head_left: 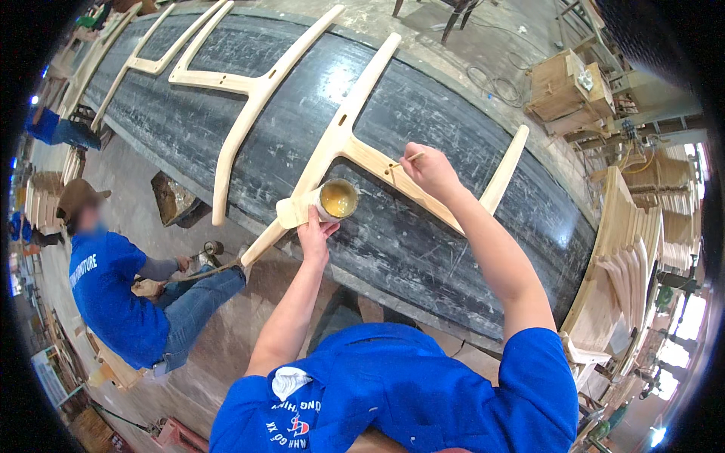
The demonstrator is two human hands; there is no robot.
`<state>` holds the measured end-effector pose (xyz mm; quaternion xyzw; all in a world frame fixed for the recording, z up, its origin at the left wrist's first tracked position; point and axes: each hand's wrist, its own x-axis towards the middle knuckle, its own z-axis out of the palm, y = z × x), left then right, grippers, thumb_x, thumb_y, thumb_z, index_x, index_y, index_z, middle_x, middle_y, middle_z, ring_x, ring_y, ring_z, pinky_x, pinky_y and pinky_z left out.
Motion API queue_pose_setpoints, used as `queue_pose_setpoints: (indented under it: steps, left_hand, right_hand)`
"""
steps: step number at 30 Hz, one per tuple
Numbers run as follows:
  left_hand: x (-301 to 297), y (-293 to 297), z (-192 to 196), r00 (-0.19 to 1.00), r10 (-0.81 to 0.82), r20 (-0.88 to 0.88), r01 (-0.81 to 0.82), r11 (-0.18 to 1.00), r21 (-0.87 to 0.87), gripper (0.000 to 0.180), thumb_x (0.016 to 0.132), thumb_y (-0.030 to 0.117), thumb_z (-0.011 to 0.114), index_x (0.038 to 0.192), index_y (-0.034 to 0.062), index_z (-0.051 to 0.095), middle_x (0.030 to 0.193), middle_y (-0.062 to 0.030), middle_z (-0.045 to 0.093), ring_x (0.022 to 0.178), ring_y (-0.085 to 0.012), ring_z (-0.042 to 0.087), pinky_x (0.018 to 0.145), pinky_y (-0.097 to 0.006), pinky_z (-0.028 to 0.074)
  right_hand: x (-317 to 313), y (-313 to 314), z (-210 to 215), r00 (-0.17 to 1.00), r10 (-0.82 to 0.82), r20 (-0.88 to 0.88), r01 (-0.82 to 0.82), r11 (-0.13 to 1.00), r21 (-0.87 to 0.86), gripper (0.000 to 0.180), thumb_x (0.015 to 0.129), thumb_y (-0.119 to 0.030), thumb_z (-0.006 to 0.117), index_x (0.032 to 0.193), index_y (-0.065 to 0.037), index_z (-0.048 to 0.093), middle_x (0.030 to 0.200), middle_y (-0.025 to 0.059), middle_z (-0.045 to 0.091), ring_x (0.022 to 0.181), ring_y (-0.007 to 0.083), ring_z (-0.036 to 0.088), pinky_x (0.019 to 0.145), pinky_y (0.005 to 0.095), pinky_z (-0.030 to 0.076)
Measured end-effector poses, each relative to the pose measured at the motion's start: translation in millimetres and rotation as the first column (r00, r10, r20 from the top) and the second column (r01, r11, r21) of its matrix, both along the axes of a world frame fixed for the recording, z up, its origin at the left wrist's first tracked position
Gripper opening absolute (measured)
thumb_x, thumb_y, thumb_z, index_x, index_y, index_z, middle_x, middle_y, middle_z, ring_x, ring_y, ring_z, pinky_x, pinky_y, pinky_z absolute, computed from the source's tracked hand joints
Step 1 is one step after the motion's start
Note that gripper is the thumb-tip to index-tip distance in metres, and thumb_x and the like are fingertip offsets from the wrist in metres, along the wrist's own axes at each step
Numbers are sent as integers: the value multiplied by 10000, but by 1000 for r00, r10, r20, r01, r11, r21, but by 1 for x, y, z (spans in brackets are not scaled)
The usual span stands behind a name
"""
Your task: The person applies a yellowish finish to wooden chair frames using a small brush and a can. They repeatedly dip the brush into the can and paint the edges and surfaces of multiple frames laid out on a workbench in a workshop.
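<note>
My left hand [313, 240] grips an open round pot [325, 198] with yellowish, glue-like liquid inside, tilted over the near part of a pale wooden chair frame [326, 151]. A cream-coloured flat piece [291, 213] shows beside the pot; I cannot tell whether it belongs to it. Pinched in my right hand [432, 174] is a thin wooden stick [408, 160]. Its tip is at the small dark holes [390, 167] in the frame's crossbar. This frame lies flat on a long dark table [408, 113].
More pale wooden frames [253, 87] lie farther left along the table. At the left, a person in a blue shirt [121, 291] holds a tool near one frame leg's end. Stacked wooden parts [619, 279] stand at the right, with a wooden box [563, 90] beyond the table.
</note>
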<state>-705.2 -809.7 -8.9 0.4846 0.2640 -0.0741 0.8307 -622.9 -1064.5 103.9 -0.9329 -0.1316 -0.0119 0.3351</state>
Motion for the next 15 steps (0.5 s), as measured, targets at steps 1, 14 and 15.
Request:
queue_pose_setpoints:
  steps: [1, 14, 15]
  left_hand:
    - [-1, 0, 0, 1000, -15, 5, 15, 1000, -6, 379, 944, 379, 439, 1163, 70, 461, 988, -104, 599, 792, -214, 654, 638, -349, 559]
    - [-4, -4, 8, 999, 10, -42, -6, 995, 101, 394, 941, 358, 458, 1178, 43, 462, 990, -98, 585, 801, -197, 636, 666, -340, 557]
    - [-1, -4, 9, 999, -6, 43, 0, 992, 127, 395, 940, 355, 462, 1172, 35, 474, 996, -97, 585, 814, -190, 631, 677, -338, 555]
  right_hand:
    - [-1, 0, 0, 998, -44, -39, 44, 999, 10, 146, 825, -127, 584, 773, -28, 490, 675, 148, 517, 628, 295, 530, 585, 355, 436]
    - [-1, -2, -4, 996, 82, -20, -84, 991, -101, 174, 836, -194, 564, 766, -46, 503, 730, 148, 573, 707, 343, 567, 606, 426, 449]
    - [-5, -4, -2, 993, 118, 2, -118, 989, -88, 165, 833, -178, 566, 758, -45, 503, 746, 140, 577, 717, 337, 568, 611, 422, 449]
